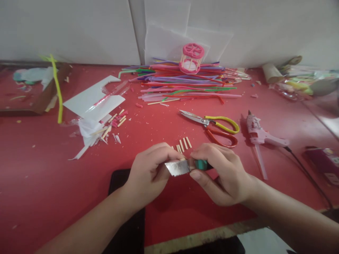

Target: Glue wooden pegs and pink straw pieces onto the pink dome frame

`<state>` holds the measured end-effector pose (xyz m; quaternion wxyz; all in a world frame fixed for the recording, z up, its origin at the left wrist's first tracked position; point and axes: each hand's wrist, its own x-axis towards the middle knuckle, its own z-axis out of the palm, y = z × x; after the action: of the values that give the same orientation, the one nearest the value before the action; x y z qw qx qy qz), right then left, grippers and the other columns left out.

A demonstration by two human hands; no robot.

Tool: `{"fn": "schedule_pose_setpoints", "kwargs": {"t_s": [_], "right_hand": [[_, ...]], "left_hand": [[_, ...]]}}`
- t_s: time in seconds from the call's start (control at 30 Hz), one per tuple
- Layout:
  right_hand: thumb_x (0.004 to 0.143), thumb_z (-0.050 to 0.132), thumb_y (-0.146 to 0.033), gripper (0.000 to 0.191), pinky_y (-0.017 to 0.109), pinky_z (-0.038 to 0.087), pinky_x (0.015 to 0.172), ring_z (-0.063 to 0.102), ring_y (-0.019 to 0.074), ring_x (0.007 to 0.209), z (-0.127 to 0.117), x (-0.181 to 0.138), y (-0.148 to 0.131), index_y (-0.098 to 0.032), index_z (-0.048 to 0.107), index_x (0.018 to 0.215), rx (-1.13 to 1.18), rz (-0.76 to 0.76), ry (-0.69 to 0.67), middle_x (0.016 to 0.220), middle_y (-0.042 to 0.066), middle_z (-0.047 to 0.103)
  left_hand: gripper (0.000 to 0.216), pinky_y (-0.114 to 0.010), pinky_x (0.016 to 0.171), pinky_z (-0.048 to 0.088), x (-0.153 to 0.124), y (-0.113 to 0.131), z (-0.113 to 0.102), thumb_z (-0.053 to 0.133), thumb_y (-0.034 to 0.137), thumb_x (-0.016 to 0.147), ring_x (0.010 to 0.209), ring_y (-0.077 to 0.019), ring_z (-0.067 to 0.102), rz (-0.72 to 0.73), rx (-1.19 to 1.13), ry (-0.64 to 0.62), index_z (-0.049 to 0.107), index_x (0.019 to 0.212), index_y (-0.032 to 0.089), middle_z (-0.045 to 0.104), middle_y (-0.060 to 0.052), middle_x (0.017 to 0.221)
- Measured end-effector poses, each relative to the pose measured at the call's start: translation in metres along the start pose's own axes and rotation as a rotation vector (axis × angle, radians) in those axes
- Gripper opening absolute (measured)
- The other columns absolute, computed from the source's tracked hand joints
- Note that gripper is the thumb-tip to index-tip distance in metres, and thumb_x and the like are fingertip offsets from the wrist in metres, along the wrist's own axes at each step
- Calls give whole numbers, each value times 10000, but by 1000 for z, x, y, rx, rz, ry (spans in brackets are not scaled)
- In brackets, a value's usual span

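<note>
My right hand (222,173) is closed around the green and dark handle of a craft knife (178,168), its broad angled blade pointing left. My left hand (150,173) is closed just left of the blade. From its fingertips shows the pale end of a small wooden stick (182,159), close against the blade; most of that stick is hidden. Just beyond my hands, several short cut wooden sticks (184,144) lie on the red table (159,127), some partly covered by my fingers.
Yellow-and-red-handled scissors (206,121) and a pink glue gun (255,128) lie to the right. Behind are colourful pipe cleaners (185,86) with a pink round cage (192,58) on top. Paper (90,98) and scraps lie left; a black flat object (125,225) sits under my left arm.
</note>
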<state>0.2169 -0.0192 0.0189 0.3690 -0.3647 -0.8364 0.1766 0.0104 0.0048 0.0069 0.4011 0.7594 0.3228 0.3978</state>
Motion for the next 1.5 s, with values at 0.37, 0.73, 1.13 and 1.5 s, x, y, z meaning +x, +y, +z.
{"fn": "schedule_pose_setpoints", "kwargs": {"t_s": [0.37,0.73,1.13,1.5], "right_hand": [[945,567,-244,78,273,483,563,559,136,620,1,-2,-1,-199,503,940,34,19,8,736,13,625],[959,536,-258,61,268,478,542,551,133,599,0,0,-3,-208,506,943,16,42,-10,723,11,634],[922,559,-242,79,298,448,548,534,150,590,1,1,0,-210,504,874,-34,-73,3,697,17,628],[955,579,-244,40,263,386,541,495,107,569,-29,-2,27,-206,572,967,-149,187,288,728,-24,555]], "left_hand": [[252,-247,576,456,-1,-1,1,530,14,833,655,-136,610,-13,-10,32,659,887,224,685,3,754],[266,-258,570,477,0,-2,0,532,24,830,649,-151,628,14,-12,42,682,879,239,686,-4,737],[230,-217,573,460,3,3,-3,545,9,858,640,-121,600,115,9,13,665,867,205,646,6,716],[171,-223,625,526,-1,3,0,567,192,996,653,-122,631,148,-93,42,679,868,200,704,-17,738]]}}
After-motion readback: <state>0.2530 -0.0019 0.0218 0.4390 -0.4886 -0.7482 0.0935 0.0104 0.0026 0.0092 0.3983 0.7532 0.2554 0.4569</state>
